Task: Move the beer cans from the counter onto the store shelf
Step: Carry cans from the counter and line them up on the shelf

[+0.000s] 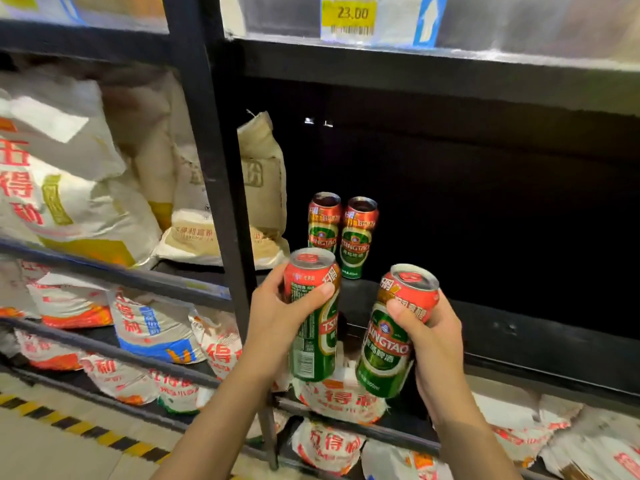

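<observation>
My left hand (277, 320) grips a green and red beer can (313, 341) upright in front of the dark store shelf (502, 327). My right hand (433, 344) grips a second beer can (391, 348), tilted slightly, just to the right of the first. Both cans hover at the shelf's front edge. Two more beer cans (341, 233) stand side by side, touching, farther back on the shelf, left of its middle.
A black upright post (221, 188) divides the shelf from a left bay stacked with pale sacks (69, 188). Lower shelves hold several red and white bags (339, 400). A yellow price tag (349, 16) hangs above. Yellow-black floor tape (79, 427) runs at lower left.
</observation>
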